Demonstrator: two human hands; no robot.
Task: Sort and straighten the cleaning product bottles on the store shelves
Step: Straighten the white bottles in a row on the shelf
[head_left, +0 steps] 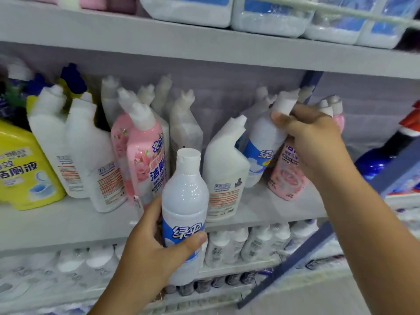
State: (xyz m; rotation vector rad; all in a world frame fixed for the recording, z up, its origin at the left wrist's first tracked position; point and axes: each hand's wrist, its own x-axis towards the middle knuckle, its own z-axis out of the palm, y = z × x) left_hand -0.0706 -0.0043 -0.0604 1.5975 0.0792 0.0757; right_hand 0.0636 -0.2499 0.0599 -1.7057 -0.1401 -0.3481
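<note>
My left hand (156,244) grips a white bottle with a blue label (185,201), upright in front of the middle shelf (68,221). My right hand (311,135) grips the neck of a second white bottle with a blue label (261,146), which leans left on the shelf. A pink bottle (287,176) leans just behind it, partly hidden by my right hand. On the shelf between my hands stands a white angled-neck bottle (225,173). Left of it are a pink bottle (145,155) and two white angled-neck bottles (75,151).
A yellow jug (22,169) stands at the shelf's far left. More white bottles fill the back row. Tubs in clear wrap (272,17) sit on the upper shelf. Small white bottles (250,244) line the lower shelf. A dark blue bottle (386,155) is at the right.
</note>
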